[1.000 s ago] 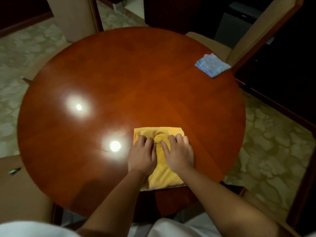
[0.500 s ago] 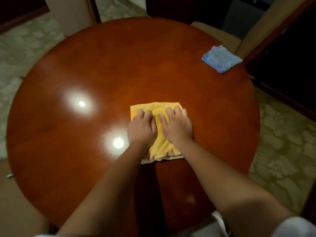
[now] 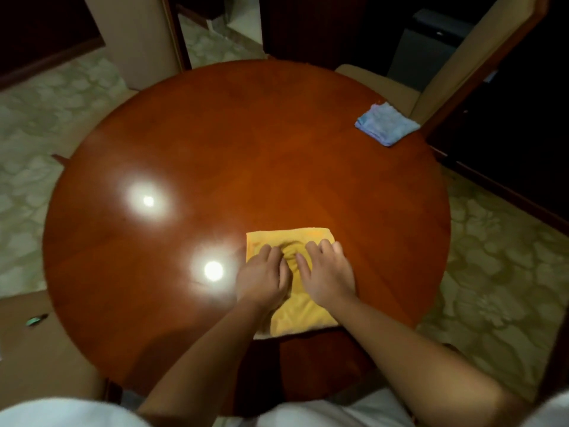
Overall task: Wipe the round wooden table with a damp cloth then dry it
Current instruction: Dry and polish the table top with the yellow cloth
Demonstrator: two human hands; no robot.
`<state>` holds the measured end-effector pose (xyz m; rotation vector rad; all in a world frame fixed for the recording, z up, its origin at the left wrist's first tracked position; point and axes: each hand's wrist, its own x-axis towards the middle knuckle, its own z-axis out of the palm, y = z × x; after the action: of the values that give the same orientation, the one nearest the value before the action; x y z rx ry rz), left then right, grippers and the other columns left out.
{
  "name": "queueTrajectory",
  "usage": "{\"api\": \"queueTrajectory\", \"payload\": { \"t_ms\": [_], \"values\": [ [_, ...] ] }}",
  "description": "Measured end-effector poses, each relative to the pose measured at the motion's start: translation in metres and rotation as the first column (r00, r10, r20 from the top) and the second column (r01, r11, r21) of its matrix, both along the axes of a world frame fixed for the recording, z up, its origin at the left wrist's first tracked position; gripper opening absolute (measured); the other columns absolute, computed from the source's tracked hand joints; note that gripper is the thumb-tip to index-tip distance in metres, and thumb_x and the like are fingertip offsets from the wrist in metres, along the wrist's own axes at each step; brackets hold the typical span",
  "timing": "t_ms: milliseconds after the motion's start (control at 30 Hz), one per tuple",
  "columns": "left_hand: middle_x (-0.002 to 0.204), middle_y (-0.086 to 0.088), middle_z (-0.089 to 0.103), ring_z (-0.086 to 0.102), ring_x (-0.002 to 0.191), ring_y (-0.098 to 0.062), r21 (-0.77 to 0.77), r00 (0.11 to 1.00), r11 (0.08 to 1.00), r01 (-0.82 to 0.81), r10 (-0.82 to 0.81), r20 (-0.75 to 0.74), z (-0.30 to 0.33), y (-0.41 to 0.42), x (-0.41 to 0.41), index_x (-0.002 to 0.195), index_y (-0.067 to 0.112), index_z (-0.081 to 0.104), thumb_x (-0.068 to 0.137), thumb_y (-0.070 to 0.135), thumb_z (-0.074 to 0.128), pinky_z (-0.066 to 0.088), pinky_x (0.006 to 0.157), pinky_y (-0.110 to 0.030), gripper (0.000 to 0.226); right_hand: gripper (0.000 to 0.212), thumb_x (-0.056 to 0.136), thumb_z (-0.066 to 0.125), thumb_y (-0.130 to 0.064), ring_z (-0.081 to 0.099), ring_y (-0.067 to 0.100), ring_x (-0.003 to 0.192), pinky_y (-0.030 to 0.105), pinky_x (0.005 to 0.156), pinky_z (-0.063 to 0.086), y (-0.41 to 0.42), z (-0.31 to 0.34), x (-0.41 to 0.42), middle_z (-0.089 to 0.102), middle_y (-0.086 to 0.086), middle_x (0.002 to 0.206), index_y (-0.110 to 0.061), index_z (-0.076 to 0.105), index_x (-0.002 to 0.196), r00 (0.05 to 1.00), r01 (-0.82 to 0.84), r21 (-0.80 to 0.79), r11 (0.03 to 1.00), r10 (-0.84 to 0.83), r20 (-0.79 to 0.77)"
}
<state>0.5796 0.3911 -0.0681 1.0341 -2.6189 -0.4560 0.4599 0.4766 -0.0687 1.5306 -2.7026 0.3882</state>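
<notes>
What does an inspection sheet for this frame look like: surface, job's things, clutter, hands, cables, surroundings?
Surface: round wooden table, glossy, two lamp reflections.
Job's things: yellow cloth flat near the table's near edge, bunched between the hands; blue cloth folded at the far right rim.
Clutter: nothing seen on the table.
Hands: left hand and right hand side by side, both pressing down on the yellow cloth.
Cables: nothing seen.
Surroundings: patterned carpet; beige chair behind the far right rim.
</notes>
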Motion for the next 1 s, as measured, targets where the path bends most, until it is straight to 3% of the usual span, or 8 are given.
{"api": "queueTrajectory", "payload": {
  "t_ms": [233,467,600,700,900,1000],
  "values": [
    [0.077,-0.007,0.053,0.053,0.055,-0.03,-0.012,0.995,0.995,-0.098,0.098,-0.001,0.0,-0.028,-0.021,0.078,0.014,0.053,0.087,0.035,0.033,0.022,0.048,-0.026,0.03,0.047,0.095,0.026,-0.048,0.051,0.028,0.086,0.039,0.064,0.045,-0.043,0.0,-0.024,0.054,0.006,0.09,-0.015,0.058,0.101,0.998,-0.055,0.067,0.996,0.053,0.039],
    [0.085,-0.008,0.056,0.053,0.063,-0.031,-0.014,0.972,0.972,-0.233,0.233,-0.023,-0.005,-0.083,-0.069,0.085,0.012,0.055,0.088,0.034,0.029,0.023,0.048,-0.028,0.034,0.04,0.098,0.035,-0.045,0.047,0.03,0.102,0.04,0.074,0.04,-0.107,-0.003,-0.058,0.054,0.009,0.103,-0.013,0.057,0.108,0.994,0.025,0.052,0.998,-0.03,0.104],
    [0.089,-0.006,0.057,0.054,0.066,-0.025,-0.02,0.963,0.963,-0.267,0.267,-0.037,-0.008,-0.1,-0.085,0.091,0.013,0.056,0.089,0.032,0.032,0.033,0.047,-0.028,0.03,0.04,0.098,0.036,-0.045,0.047,0.029,0.101,0.038,0.069,0.036,-0.126,-0.002,-0.069,0.056,0.009,0.105,-0.013,0.056,0.11,0.994,0.074,0.001,0.997,-0.074,0.079],
    [0.082,-0.004,0.049,0.05,0.063,-0.026,-0.006,0.965,0.965,-0.261,0.261,-0.017,-0.004,-0.096,-0.081,0.085,0.013,0.049,0.09,0.032,0.029,0.026,0.049,-0.029,0.028,0.04,0.098,0.035,-0.046,0.047,0.029,0.1,0.035,0.066,0.03,-0.12,0.002,-0.064,0.057,0.008,0.104,-0.014,0.057,0.108,0.994,0.068,0.011,0.998,-0.069,0.08],
    [0.077,-0.008,0.055,0.053,0.059,-0.03,0.031,0.983,0.983,-0.178,0.179,-0.026,0.004,-0.05,-0.031,0.083,0.01,0.054,0.09,0.031,0.032,0.023,0.05,-0.027,0.031,0.039,0.1,0.03,-0.047,0.046,0.027,0.101,0.036,0.072,0.038,-0.07,0.011,-0.031,0.053,0.005,0.103,-0.016,0.052,0.108,0.99,-0.051,0.114,0.992,0.035,0.134],
    [0.072,-0.009,0.056,0.054,0.053,-0.032,0.026,0.99,0.99,-0.139,0.14,-0.003,0.006,-0.034,-0.001,0.078,0.01,0.053,0.088,0.032,0.031,0.024,0.046,-0.027,0.033,0.046,0.096,0.027,-0.05,0.053,0.029,0.089,0.038,0.063,0.043,-0.054,0.007,-0.009,0.056,0.005,0.092,-0.016,0.058,0.101,0.985,-0.134,0.088,0.987,0.123,0.124]
  ]
}}
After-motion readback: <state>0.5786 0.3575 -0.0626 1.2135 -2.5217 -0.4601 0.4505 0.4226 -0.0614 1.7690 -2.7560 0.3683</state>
